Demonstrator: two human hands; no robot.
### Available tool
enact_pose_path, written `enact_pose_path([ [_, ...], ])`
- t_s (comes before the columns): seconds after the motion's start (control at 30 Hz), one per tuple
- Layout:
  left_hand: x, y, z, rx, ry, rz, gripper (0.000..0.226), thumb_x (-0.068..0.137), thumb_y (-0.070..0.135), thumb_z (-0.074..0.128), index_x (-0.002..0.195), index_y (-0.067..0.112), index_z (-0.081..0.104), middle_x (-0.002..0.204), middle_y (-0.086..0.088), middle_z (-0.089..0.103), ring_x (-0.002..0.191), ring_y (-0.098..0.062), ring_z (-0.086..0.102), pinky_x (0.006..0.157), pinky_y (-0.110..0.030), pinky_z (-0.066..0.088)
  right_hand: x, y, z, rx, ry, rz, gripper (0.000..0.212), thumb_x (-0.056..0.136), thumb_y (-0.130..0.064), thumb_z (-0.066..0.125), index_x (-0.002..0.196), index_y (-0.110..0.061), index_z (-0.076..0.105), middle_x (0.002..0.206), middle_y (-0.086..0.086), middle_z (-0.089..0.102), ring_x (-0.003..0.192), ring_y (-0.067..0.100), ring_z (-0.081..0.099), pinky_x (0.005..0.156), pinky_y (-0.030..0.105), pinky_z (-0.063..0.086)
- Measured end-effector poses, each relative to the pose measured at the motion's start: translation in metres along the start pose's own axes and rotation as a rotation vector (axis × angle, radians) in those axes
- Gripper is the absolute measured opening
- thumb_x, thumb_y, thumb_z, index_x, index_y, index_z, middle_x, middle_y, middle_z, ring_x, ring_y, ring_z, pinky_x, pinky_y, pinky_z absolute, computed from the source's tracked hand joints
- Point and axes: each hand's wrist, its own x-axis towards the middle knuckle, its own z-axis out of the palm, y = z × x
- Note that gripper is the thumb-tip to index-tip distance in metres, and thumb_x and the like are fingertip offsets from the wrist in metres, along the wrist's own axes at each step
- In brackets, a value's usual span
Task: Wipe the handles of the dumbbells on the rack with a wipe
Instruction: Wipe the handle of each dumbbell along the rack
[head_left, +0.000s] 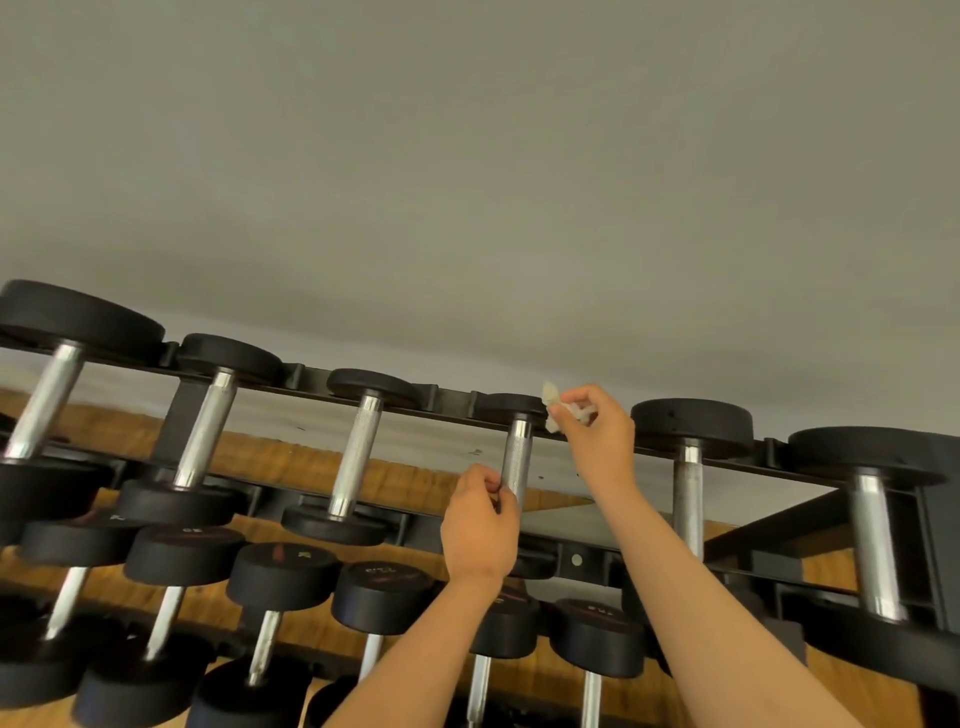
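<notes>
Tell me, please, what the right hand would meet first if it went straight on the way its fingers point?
Probably the small dumbbell's far black head, just left of the wipe the right hand pinches; depth is unclear.

Black metal rack (597, 558), 2 tiers w/ front & back rails. Top tier: 6 dumbbells (358, 452) side by side, black heads sitting on the rails, chrome handles spanning btwn them. Lower tier: another row of black dumbbells (283, 574), partly cut off at bottom edge; wood (260, 457) shows btwn rails.
</notes>
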Motion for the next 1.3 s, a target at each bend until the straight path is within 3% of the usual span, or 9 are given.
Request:
enact_pose_path([
  [0.17, 0.0, 0.0, -0.001, 0.004, -0.005, -0.003, 0.011, 0.093, 0.022, 0.059, 0.096, 0.028, 0.051, 0.088, 0.009, 0.06, 0.074, -0.001, 0.058, 0.06, -0.01, 0.043, 0.008, 0.016, -0.007, 0.191, 0.009, 0.182, 0.008, 0.088, -0.014, 0.068, 0.081, -0.01, 0.067, 0.084, 0.002, 0.066, 0.081, 0.018, 0.063, 0.076, 0.028, 0.05],
  [0.37, 0.0, 0.0, -0.001, 0.003, 0.004, -0.003, 0.008, 0.093, 0.022, 0.059, 0.097, 0.026, 0.053, 0.088, 0.009, 0.06, 0.075, -0.003, 0.059, 0.063, -0.011, 0.045, -0.004, 0.029, -0.006, 0.27, -0.004, 0.256, 0.004, 0.089, -0.008, 0.065, 0.086, -0.009, 0.067, 0.087, -0.003, 0.065, 0.082, 0.007, 0.059, 0.069, 0.014, 0.046],
  [0.47, -0.001, 0.0, -0.001, -0.004, 0.009, -0.005, 0.007, 0.093, 0.022, 0.059, 0.098, 0.024, 0.054, 0.089, 0.009, 0.061, 0.075, -0.003, 0.059, 0.062, -0.01, 0.044, -0.003, 0.042, -0.002, 0.25, -0.038, 0.335, 0.008, 0.091, -0.007, 0.062, 0.095, -0.005, 0.068, 0.095, 0.002, 0.065, 0.085, 0.008, 0.059, 0.067, 0.013, 0.046],
  [0.63, -0.001, 0.0, -0.001, -0.006, 0.014, -0.01, 0.006, 0.093, 0.021, 0.058, 0.098, 0.023, 0.055, 0.088, 0.01, 0.06, 0.074, -0.001, 0.058, 0.061, -0.009, 0.043, 0.003, 0.05, 0.008, 0.226, -0.012, 0.363, 0.017, 0.093, -0.008, 0.06, 0.107, -0.005, 0.068, 0.104, 0.006, 0.065, 0.095, 0.016, 0.06, 0.077, 0.02, 0.048],
  [0.87, 0.0, -0.001, 0.0, -0.008, 0.016, -0.005, 0.005, 0.094, 0.02, 0.058, 0.097, 0.024, 0.056, 0.091, 0.009, 0.061, 0.075, -0.002, 0.059, 0.063, -0.011, 0.047, 0.021, 0.048, 0.013, 0.065, 0.0, 0.308, 0.016, 0.093, -0.007, 0.06, 0.106, -0.004, 0.07, 0.099, 0.0, 0.063, 0.069, 0.007, 0.063, 0.066, 0.013, 0.047],
  [1.3, 0.002, -0.003, -0.001, -0.037, 0.01, -0.018, 0.004, 0.093, 0.018, 0.059, 0.095, 0.022, 0.058, 0.088, 0.009, 0.061, 0.075, -0.001, 0.059, 0.063, -0.01, 0.047, 0.019, 0.049, 0.007, 0.103, -0.08, 0.35, 0.023, 0.095, -0.012, 0.058, 0.116, -0.006, 0.066, 0.111, 0.005, 0.064, 0.075, 0.0, 0.06, 0.065, 0.011, 0.04],
])
